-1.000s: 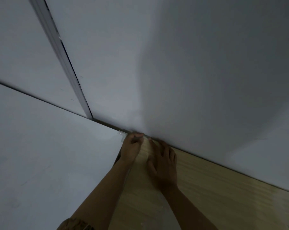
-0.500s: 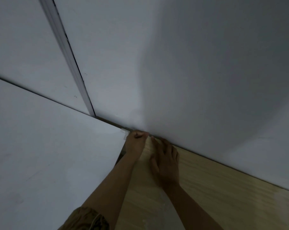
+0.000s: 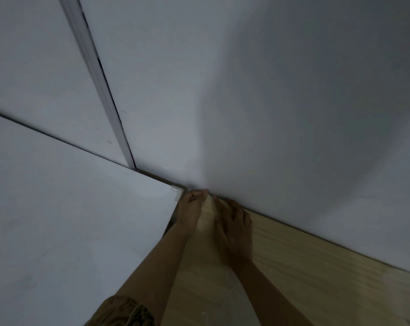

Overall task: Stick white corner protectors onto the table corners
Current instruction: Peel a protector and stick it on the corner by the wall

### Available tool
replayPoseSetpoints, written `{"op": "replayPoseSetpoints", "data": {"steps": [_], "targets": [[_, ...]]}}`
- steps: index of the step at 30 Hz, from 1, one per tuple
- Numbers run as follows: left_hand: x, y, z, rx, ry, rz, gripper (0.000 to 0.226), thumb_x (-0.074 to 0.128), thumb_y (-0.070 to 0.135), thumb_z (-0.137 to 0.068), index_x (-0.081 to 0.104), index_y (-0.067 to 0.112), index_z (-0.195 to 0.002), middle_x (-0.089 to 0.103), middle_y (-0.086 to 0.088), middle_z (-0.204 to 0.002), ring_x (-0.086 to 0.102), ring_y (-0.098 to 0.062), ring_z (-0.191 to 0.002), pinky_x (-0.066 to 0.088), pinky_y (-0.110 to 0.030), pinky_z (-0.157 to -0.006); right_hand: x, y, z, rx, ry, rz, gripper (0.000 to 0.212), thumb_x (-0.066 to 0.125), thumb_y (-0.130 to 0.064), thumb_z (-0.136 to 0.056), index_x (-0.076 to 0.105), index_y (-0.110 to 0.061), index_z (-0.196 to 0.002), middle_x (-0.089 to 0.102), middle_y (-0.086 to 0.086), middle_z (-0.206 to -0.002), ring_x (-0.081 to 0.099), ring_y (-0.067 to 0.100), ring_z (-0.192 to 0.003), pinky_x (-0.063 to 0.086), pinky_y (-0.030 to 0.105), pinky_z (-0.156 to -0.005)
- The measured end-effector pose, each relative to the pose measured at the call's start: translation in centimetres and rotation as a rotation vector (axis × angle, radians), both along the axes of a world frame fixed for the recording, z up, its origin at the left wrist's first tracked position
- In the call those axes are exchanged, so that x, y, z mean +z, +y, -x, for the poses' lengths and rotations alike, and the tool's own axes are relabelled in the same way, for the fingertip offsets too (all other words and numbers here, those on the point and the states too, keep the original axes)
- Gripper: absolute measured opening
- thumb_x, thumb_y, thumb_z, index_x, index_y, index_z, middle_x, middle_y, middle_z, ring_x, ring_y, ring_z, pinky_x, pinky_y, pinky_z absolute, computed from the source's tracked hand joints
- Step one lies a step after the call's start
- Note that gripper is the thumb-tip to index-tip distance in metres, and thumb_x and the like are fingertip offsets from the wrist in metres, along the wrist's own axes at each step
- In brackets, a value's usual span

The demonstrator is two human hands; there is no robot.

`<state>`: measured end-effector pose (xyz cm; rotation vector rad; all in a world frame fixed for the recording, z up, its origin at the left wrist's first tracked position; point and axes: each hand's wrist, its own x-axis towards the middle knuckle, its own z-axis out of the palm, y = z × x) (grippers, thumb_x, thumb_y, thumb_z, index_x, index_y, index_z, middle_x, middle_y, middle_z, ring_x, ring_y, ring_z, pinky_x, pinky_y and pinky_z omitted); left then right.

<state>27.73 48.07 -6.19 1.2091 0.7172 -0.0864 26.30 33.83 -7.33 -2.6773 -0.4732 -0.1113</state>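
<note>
**Both hands at the far corner of the wooden desk**

The left hand point(image 3: 190, 209) reaches to the far corner of the light wooden desk point(image 3: 305, 267), right where the desk meets the wall point(image 3: 270, 102). Its fingers are curled inward, the fingertips bunched at the corner; whether they pinch anything there cannot be told, since the dim light and the hand itself hide the spot. The right hand point(image 3: 234, 228) lies just beside it on the wood, palm down, fingers straight and slightly spread, pointing toward the same corner — it presses flat on the desk top and grips nothing. The two hands are close together with a narrow strip of pale wood showing between them.

Just left of the left hand, a white corner protector point(image 3: 177, 191) sits on the near corner of the neighbouring white desk point(image 3: 70, 220). It looks seated over that corner, its small angled faces catching a little light. Whether the left hand's knuckles touch it cannot be told.

A dark, narrow gap runs between the white desk and the wooden one, under the left forearm. A patterned brown sleeve point(image 3: 124, 311) shows at the bottom edge. The grey-white wall fills the upper picture, with a pale vertical strip point(image 3: 98, 85) running down it to the back edge of the white desk — a shadow darkens the wall's right side.
</note>
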Motion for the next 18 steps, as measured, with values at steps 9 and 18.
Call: {"op": "replayPoseSetpoints", "data": {"steps": [9,18], "targets": [[0.1,0.0,0.0,0.037,-0.015,0.022,0.012,0.061,0.009,-0.089,0.064,0.016,-0.098,0.067,-0.003,-0.099,0.062,-0.019,-0.095,0.051,-0.032,-0.091,1.8,2.8,-1.1,-0.602,0.176,-0.09,0.041,0.065,-0.05,-0.079,0.065,-0.019,-0.104,0.061,0.009,-0.111,0.047,0.032,-0.116,0.024,0.041,-0.103],[-0.4,0.0,-0.3,0.121,-0.036,0.127,0.02,0.059,-0.004,-0.086,0.063,-0.012,-0.104,0.064,-0.029,-0.112,0.062,-0.035,-0.101,0.045,-0.05,-0.102,1.9,6.1,-2.7,-0.905,0.277,-0.196,0.065,0.071,-0.06,-0.068,0.058,-0.012,-0.11,0.048,0.012,-0.131,0.036,0.029,-0.128,0.014,0.045,-0.113]]}}
